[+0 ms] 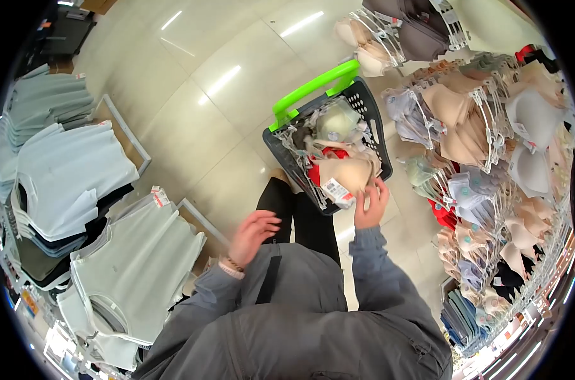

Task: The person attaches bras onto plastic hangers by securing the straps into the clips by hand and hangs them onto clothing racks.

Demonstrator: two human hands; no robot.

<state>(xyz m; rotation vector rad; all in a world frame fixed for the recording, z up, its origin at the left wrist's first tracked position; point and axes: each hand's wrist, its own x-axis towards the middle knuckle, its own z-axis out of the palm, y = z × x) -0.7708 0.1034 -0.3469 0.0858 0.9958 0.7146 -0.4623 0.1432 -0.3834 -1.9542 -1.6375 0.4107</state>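
Note:
A dark grey shopping basket [276, 151] with a raised bright green handle [313, 92] stands on the floor in front of my legs. On top of its contents lies a beige bra [343, 171] with a white price tag [338, 191]. My right hand [371, 202] reaches over the basket's near right corner, its fingertips closed on the bra's right edge. Beneath are red fabric [314, 175], a pale greenish bra [337, 124] and several clear hangers, partly hidden. My left hand [254, 235] hovers left of the basket, holding nothing, fingers loosely bent and apart.
Racks of hanging bras [458, 120] line the right side, close to the basket. On the left hang pale tops [141, 266] and light blue tops [75, 171] on rails with metal ends [126, 132]. Glossy floor tiles [214, 126] run between them.

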